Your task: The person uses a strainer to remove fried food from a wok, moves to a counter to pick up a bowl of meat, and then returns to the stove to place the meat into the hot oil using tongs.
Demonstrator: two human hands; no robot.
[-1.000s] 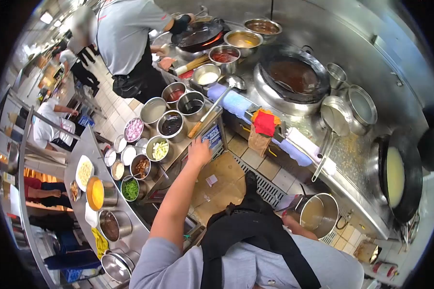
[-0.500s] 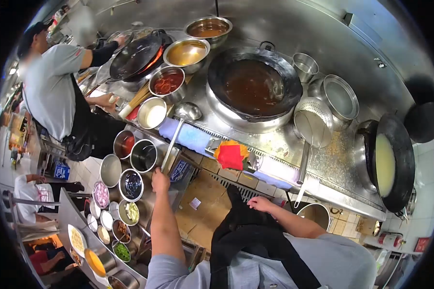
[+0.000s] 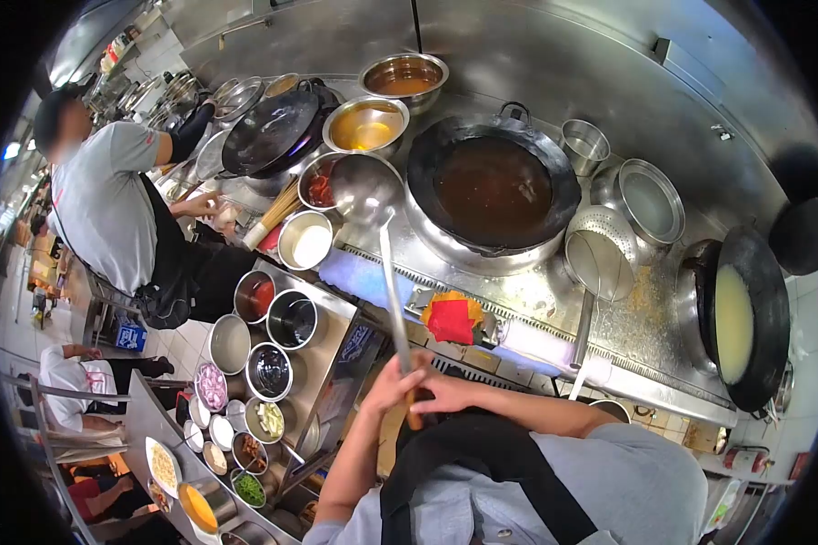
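A long-handled metal ladle [image 3: 367,193] is raised in front of me, its bowl over the edge of the steel pot of red sauce [image 3: 318,189]. My left hand [image 3: 389,383] is closed round the lower handle. Against the wooden end of that handle, my right hand [image 3: 443,392] is closed too, its fingers partly hidden. Right of the ladle bowl, a large black wok [image 3: 423,213] holds brown liquid. A pot of white contents [image 3: 305,242] stands just left of the ladle.
Steel bowls of amber liquid [image 3: 365,127] stand behind. At right are a strainer [image 3: 600,263] and a tilted wok [image 3: 763,318] with pale yellow liquid. Several ingredient pots, one of chopped onion [image 3: 211,387], fill the left counter. A co-worker [image 3: 114,209] stands at another wok [image 3: 268,136].
My left hand has lifted the ladle off the stove edge and brought its handle rightward, towards my body. My right hand has moved left to the handle. The flame under the co-worker's wok no longer shows.
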